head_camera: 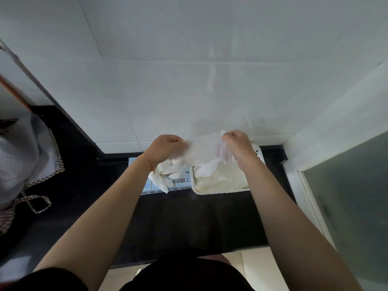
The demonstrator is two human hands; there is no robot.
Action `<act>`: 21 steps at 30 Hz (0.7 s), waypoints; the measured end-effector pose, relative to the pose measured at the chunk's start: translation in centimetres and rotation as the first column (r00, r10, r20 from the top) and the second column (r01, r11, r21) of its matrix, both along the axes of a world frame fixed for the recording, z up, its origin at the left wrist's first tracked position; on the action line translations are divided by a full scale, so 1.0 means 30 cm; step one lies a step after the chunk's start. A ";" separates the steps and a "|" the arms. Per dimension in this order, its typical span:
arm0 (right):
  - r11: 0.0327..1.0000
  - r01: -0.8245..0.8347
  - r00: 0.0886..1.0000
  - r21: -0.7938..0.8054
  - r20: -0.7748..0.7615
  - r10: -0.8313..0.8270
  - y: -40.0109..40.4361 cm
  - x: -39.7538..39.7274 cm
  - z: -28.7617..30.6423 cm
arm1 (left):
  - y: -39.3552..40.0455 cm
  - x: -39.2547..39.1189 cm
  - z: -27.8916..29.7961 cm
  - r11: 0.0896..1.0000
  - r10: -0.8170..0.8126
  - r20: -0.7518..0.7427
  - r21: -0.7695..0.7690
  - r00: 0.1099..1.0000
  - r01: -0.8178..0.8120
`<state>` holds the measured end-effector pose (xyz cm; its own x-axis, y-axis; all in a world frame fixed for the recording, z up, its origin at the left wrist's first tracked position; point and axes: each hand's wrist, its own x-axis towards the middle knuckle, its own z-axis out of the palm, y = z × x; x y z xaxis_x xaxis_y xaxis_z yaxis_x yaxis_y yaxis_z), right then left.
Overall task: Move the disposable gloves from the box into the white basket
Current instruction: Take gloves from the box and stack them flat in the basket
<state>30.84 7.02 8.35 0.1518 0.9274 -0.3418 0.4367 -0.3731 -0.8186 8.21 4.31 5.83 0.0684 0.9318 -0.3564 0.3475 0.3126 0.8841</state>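
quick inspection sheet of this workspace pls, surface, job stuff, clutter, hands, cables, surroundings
surface: dark counter against a white tiled wall
job's things: box with gloves spilling from its top; white basket to its right, already holding a pile of gloves; one glove stretched in the air above both
clutter: checked cloth at the left of the counter
grippers: left hand and right hand each pinch an end of the raised glove
cables: nothing seen
surroundings: frosted glass panel at right; wooden edge at far left
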 end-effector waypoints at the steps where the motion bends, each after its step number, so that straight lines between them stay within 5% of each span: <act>1: 0.998 -0.032 0.999 -0.055 0.001 0.032 0.001 0.017 -0.020 | 0.009 0.008 -0.011 1.000 -0.010 -0.022 -0.021 1.000 0.009; 10: 0.971 -0.075 0.990 -0.228 0.098 0.099 -0.027 0.226 -0.238 | 0.114 0.228 -0.165 0.938 -0.343 -0.444 -0.116 0.828 0.326; 17: 0.985 -0.117 0.978 -0.130 0.155 0.137 0.004 0.383 -0.335 | 0.197 0.391 -0.207 0.949 -0.288 -0.582 -0.065 0.761 0.309; 21: 0.975 -0.161 0.949 -0.150 0.249 0.195 0.044 0.434 -0.383 | 0.207 0.466 -0.268 0.913 -0.217 -0.753 0.068 0.622 0.401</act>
<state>43.85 8.35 -3.14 0.0876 0.8992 -0.4288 0.6973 -0.3627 -0.6182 22.21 10.53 -2.19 0.1766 0.9591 -0.2210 0.9362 -0.0944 0.3387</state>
